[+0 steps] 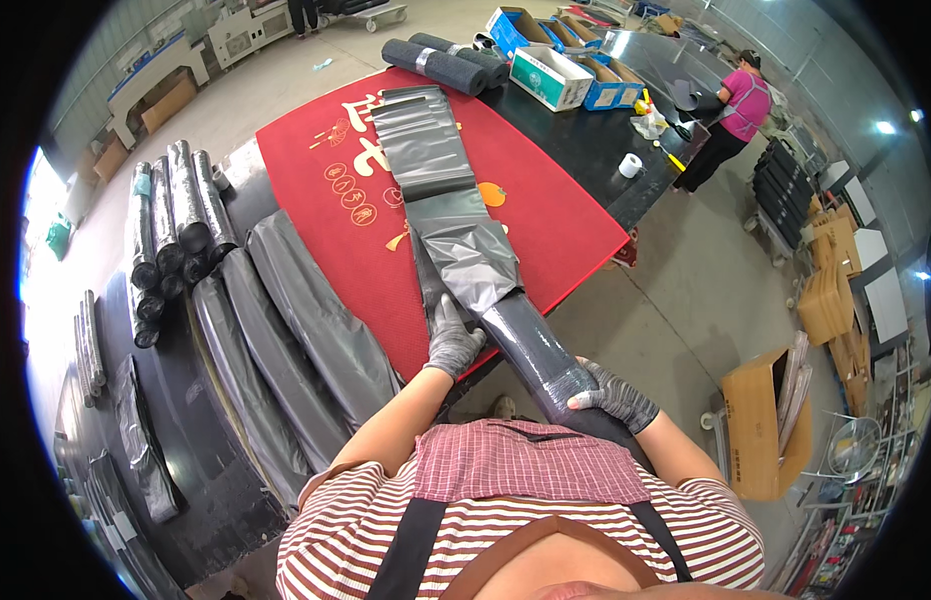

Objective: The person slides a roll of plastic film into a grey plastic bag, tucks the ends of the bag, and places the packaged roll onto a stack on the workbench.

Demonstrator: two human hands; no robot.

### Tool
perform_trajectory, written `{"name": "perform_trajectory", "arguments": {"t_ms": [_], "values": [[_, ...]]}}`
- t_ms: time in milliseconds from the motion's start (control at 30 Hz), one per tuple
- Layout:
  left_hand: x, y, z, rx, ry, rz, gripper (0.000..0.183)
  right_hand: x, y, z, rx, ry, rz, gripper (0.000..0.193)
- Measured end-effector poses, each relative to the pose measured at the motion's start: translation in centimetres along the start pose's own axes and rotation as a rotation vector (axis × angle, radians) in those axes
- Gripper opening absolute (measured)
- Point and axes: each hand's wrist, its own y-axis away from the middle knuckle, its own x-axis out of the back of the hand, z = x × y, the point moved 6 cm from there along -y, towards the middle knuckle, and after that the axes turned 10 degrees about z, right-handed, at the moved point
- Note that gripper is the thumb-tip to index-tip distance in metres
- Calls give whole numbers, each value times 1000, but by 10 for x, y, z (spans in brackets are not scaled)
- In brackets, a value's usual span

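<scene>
A rolled dark mat (534, 350) lies slanted over the near edge of the table, its far end inside a long grey plastic bag (441, 190) spread flat on a red mat (546, 215). My left hand (452, 338), in a grey glove, presses on the bag's mouth beside the roll. My right hand (614, 394), also gloved, grips the near end of the roll against my body.
Bagged grey rolls (286, 340) lie side by side to my left, with bare black rolls (171, 225) stacked beyond them. Cardboard boxes (551, 75), two dark rolls (441, 62) and a tape roll (631, 165) sit at the table's far end, where another person (731, 115) stands.
</scene>
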Motion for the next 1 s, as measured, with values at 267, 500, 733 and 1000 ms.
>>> {"name": "perform_trajectory", "arguments": {"t_ms": [267,500,733,1000], "values": [[-73,-3,-42,208,261,-554,36,-4,-15,6,35,-22,-71,85],[-50,53,-4,-75,318,-992,21,-6,-20,5,-91,-23,-75,62],[36,9,96,-502,-262,-200,67,10,-50,21,22,310,14,57],[-37,-35,125,-628,-696,-184,36,7,-54,23,-43,330,49,62]]}}
